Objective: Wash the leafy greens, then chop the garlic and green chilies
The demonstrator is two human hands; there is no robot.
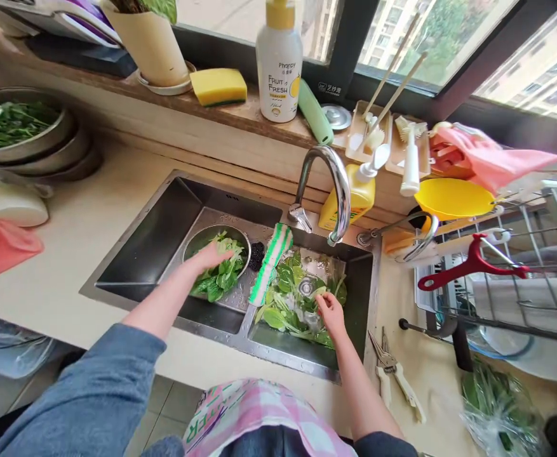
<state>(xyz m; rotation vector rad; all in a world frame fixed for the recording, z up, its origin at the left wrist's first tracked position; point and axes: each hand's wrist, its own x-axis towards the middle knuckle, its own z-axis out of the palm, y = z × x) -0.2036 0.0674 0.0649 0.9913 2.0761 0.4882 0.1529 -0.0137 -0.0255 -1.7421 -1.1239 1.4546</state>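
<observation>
My left hand [214, 255] is in the left sink basin, over a round metal bowl [248, 251] of leafy greens [221, 279]. Its fingers are closed around some of the greens, with stems showing past them. In the right basin, my right hand [331, 312] has thumb and fingers pinched together on a leafy green [320, 292]. More loose leaves and stems [278, 311] lie wet around the drain below it. Over the divider between the basins hangs a green-and-white striped cloth [271, 263].
A curved faucet [328, 158] rises behind the divider, beside a yellow pump bottle [352, 197]. Scissors [392, 371] and a plastic bag of greens [502, 406] lie right, near a dish rack [530, 285]. Stacked bowls [35, 149] with greens stand left. A white bottle [279, 70] is on the sill.
</observation>
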